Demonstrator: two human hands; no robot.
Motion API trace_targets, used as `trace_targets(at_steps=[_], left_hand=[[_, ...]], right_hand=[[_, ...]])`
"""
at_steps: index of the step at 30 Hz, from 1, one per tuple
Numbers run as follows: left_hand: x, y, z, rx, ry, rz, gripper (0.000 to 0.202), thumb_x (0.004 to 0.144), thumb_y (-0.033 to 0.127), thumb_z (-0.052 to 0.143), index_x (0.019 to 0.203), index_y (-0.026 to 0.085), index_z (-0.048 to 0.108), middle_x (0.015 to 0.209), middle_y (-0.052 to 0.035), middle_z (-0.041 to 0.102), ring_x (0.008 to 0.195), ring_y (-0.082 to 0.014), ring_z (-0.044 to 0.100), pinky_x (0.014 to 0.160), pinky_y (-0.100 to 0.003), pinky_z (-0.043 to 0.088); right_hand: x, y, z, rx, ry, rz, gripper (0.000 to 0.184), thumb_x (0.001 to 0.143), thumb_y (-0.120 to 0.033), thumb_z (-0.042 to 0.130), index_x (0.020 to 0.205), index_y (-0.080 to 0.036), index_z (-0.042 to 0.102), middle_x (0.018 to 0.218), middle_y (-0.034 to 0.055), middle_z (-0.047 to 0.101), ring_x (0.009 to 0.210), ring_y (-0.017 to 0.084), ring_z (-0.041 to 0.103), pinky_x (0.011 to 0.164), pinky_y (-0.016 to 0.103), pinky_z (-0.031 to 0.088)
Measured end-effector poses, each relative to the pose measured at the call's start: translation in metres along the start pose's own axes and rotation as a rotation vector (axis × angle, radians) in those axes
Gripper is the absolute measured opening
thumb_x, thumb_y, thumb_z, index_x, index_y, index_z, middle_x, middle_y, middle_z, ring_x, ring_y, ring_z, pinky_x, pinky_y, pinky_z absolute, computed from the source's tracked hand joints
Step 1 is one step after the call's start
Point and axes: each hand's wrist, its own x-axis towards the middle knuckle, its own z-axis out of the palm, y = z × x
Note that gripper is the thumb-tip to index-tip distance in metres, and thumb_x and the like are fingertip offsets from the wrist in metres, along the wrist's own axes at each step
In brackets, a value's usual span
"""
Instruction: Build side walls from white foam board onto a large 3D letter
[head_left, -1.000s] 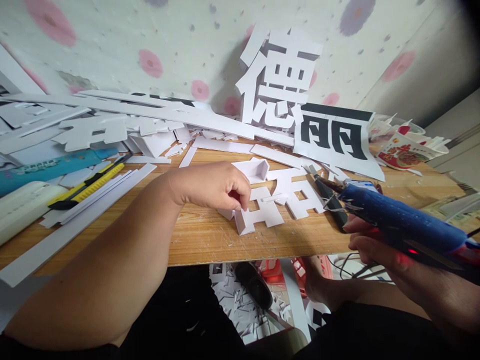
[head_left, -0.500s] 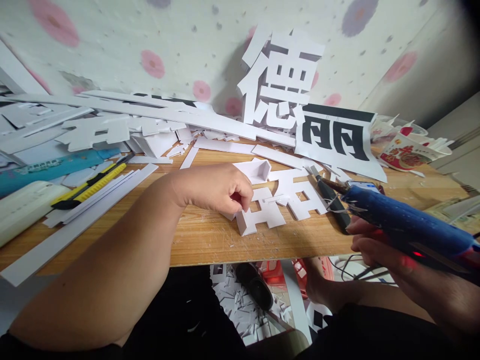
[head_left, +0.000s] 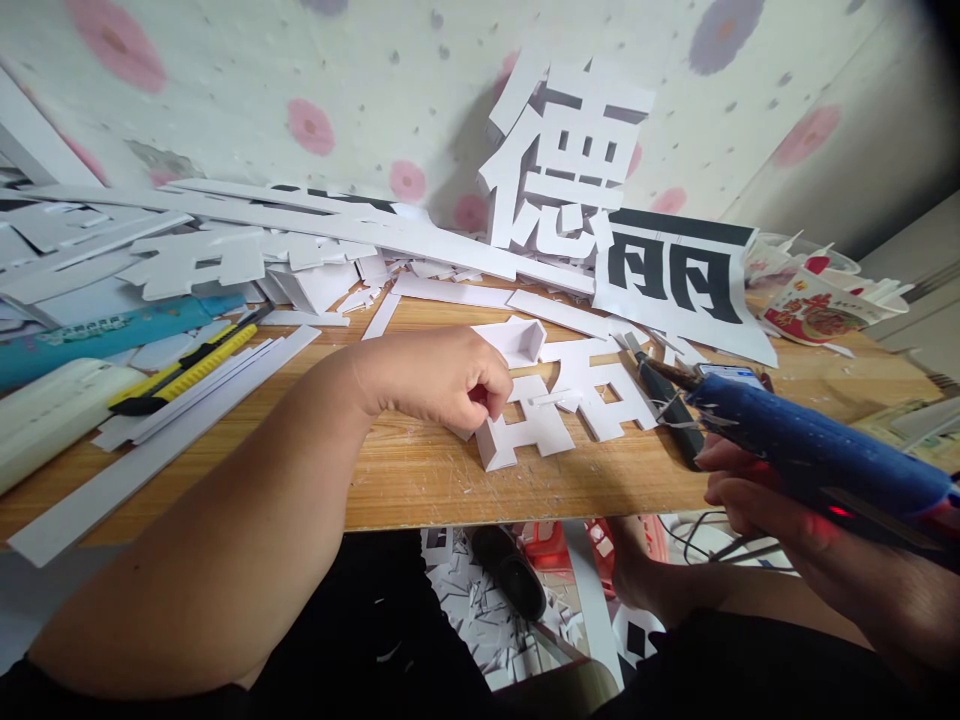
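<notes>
My left hand (head_left: 435, 376) rests on the wooden board (head_left: 420, 480) with its fingers curled, pinching the left edge of a white foam-board character (head_left: 570, 395) that lies flat. My right hand (head_left: 757, 500) grips a blue hot glue gun (head_left: 810, 445) at the right, its nozzle pointing left toward the character and a red light glowing on its underside. A black tool (head_left: 667, 405) lies under the nozzle.
A finished white character (head_left: 562, 165) stands against the dotted wall beside a black-printed paper sheet (head_left: 675, 280). Foam strips and offcuts (head_left: 247, 240) pile at the back left. A yellow utility knife (head_left: 184, 368) lies left. A printed paper bowl (head_left: 814, 300) sits far right. Scraps litter the floor below.
Almost nothing has moved. The view has drifted slightly, and my left hand stays pinched on the character while the glue gun hovers in the same place.
</notes>
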Motion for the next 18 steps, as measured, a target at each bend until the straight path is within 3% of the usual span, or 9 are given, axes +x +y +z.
trace_targets(at_steps=[10, 18], left_hand=[[-0.0001, -0.0007, 0.0005, 0.001, -0.006, -0.009, 0.023, 0.065, 0.007, 0.052, 0.074, 0.020, 0.069, 0.078, 0.0030, 0.069, 0.068, -0.0104, 0.056, 0.061, -0.023, 0.038], [0.0004, -0.0010, 0.0010, 0.003, 0.021, -0.008, 0.020, 0.065, 0.006, 0.054, 0.071, 0.018, 0.069, 0.077, 0.0021, 0.070, 0.066, -0.0099, 0.057, 0.060, -0.022, 0.038]], right_hand=[[0.0032, -0.0001, -0.0024, -0.046, -0.053, -0.080, 0.020, 0.070, -0.045, 0.073, 0.090, -0.039, 0.069, 0.076, -0.0084, 0.073, 0.061, 0.017, 0.071, 0.050, 0.020, 0.060], [-0.0009, -0.0006, 0.0015, -0.040, 0.002, -0.021, 0.022, 0.068, -0.052, 0.071, 0.084, -0.037, 0.070, 0.076, -0.0063, 0.073, 0.066, 0.020, 0.071, 0.050, 0.022, 0.060]])
